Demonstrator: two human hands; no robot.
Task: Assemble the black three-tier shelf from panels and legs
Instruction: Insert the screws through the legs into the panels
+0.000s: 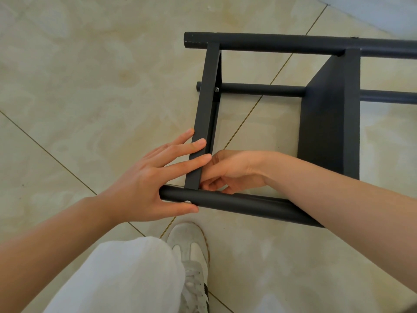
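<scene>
The black shelf lies on its side on the tiled floor. Its end panel (206, 105) stands edge-up between a far leg tube (293, 42) and a near leg tube (237, 203); a second panel (327, 114) stands further right. A silver screw head (187, 202) shows on the near tube. My left hand (155, 184) has straight fingers pressing on the end panel's edge, thumb under the near tube. My right hand (228, 171) reaches behind that panel at the corner joint, fingers curled; what they hold is hidden.
A middle leg tube (261, 89) with another screw (216, 89) runs behind the end panel. My white trouser leg (126, 279) and white sneaker (191, 251) are just in front of the near tube. Beige floor tiles surround the shelf.
</scene>
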